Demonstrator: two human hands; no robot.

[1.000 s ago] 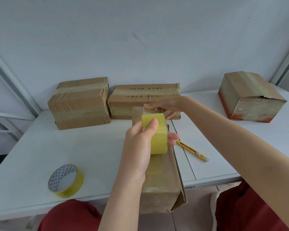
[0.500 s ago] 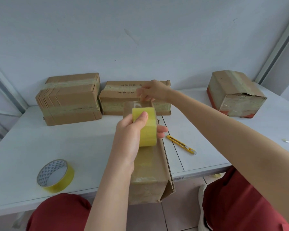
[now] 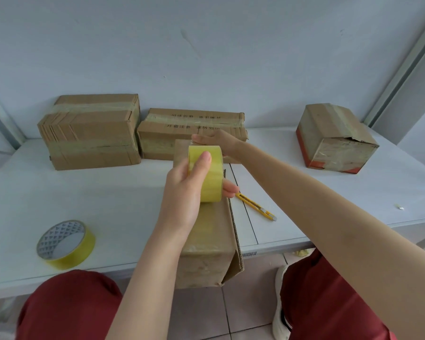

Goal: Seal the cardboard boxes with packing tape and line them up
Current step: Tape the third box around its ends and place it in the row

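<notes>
Lowered since the earlier frame, the right hand (image 3: 217, 143) is laid on the far end, at 12 o'clock, of the box (image 3: 206, 244); its grasp cannot be told. A roll (image 3: 211, 179) is gripped by the left hand (image 3: 183, 195) above the box, which overhangs the bench (image 3: 113, 202) at 6 o'clock.

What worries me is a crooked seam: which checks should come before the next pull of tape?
1. The left hand grips the tape roll firmly: ok.
2. The right hand pins the tape end at the far end of the box: cannot tell, because the roll hides the contact.
3. The roll sits over the middle of the box top: ok.
4. The box is fully supported by the table: not ok, since its near end overhangs the edge.
5. The flap on the right side is closed: not ok, it flares out.
6. The utility knife is within reach: ok, it lies right of the box.
</notes>
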